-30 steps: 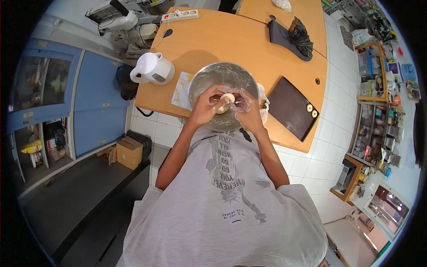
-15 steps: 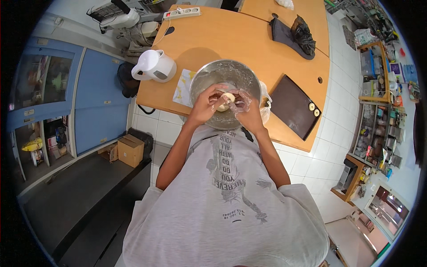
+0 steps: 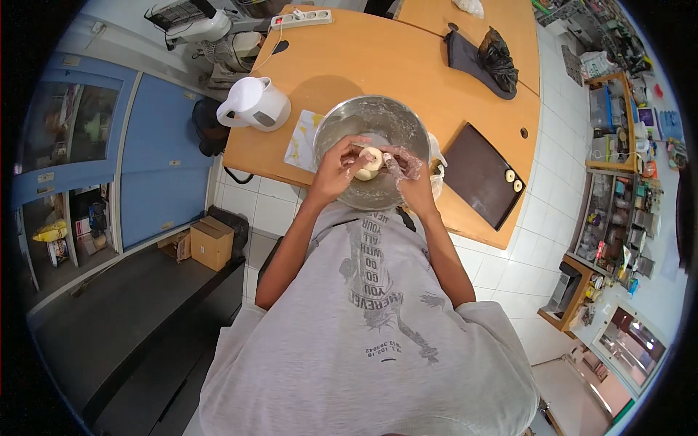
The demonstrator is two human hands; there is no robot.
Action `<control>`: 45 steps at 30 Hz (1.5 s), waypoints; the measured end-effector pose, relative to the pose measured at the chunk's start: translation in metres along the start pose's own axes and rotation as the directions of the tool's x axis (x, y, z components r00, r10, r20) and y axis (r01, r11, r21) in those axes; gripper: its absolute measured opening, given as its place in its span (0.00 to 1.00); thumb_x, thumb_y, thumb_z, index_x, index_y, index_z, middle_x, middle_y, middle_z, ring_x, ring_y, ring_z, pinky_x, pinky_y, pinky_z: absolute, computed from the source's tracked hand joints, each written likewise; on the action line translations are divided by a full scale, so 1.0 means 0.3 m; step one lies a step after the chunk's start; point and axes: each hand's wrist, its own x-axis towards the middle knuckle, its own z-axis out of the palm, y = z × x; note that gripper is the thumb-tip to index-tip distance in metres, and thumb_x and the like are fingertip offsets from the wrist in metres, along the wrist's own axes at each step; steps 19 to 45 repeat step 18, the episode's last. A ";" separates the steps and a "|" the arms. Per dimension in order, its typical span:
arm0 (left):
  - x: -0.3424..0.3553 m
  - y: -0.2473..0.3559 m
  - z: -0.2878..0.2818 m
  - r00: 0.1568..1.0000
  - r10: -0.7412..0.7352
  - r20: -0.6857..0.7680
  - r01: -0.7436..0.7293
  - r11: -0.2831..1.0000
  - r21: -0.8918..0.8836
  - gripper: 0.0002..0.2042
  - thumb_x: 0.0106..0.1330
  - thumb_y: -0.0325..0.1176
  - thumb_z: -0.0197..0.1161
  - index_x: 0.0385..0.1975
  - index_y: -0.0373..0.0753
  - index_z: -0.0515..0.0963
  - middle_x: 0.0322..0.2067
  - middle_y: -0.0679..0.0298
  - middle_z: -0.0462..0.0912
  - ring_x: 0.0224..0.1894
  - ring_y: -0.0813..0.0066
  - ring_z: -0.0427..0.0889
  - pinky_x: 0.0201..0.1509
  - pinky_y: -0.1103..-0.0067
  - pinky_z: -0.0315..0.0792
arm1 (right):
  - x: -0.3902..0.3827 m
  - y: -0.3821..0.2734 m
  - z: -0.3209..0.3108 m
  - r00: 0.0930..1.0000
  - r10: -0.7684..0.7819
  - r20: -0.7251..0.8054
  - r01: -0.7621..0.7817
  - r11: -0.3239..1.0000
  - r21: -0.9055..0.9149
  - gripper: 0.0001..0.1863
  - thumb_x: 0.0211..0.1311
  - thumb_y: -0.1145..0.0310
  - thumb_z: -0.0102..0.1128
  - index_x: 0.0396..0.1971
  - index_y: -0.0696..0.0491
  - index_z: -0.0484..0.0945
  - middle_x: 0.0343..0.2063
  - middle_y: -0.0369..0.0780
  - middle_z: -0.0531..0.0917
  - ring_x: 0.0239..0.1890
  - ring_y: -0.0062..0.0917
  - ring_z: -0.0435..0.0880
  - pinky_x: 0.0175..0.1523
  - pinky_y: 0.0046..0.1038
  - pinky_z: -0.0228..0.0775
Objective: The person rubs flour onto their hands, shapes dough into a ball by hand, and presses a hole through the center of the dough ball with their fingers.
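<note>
A metal mixing bowl stands at the table's near edge, with both hands over it. Between the thumb and fingers of my left hand is a small round piece of pale dough. More pale dough shows just below that piece; whether it lies in the bowl or in the hand I cannot tell. Just right of the held piece is my right hand, its floury fingers bent and apart, with nothing visible in them. A dark baking tray to the right carries two small dough rings along its right edge.
A white electric kettle and a patterned sheet are left of the bowl. A plastic bag sits against the bowl's right side. Farther back are a power strip, a dark cloth item and a black bag.
The right hand's fingers have drawn slightly right, away from the dough. The dough in the left hand has turned and shows more of its round face.
</note>
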 end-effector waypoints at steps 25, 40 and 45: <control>0.002 -0.024 -0.027 0.997 -0.012 0.076 0.013 1.000 -0.013 0.17 0.77 0.25 0.56 0.63 0.35 0.72 0.59 0.58 0.79 0.58 0.72 0.80 0.63 0.75 0.76 | 0.002 0.007 -0.021 0.996 -0.020 0.089 0.039 0.973 -0.227 0.14 0.69 0.75 0.66 0.53 0.60 0.82 0.44 0.44 0.87 0.48 0.25 0.87 0.50 0.27 0.82; 0.002 -0.024 -0.027 0.997 -0.012 0.076 0.013 1.000 -0.013 0.17 0.77 0.25 0.56 0.63 0.35 0.72 0.59 0.58 0.79 0.58 0.72 0.80 0.63 0.75 0.76 | 0.002 0.007 -0.021 0.996 -0.020 0.089 0.039 0.973 -0.227 0.14 0.69 0.75 0.66 0.53 0.60 0.82 0.44 0.44 0.87 0.48 0.25 0.87 0.50 0.27 0.82; 0.002 -0.024 -0.027 0.997 -0.012 0.076 0.013 1.000 -0.013 0.17 0.77 0.25 0.56 0.63 0.35 0.72 0.59 0.58 0.79 0.58 0.72 0.80 0.63 0.75 0.76 | 0.002 0.007 -0.021 0.996 -0.020 0.089 0.039 0.973 -0.227 0.14 0.69 0.75 0.66 0.53 0.60 0.82 0.44 0.44 0.87 0.48 0.25 0.87 0.50 0.27 0.82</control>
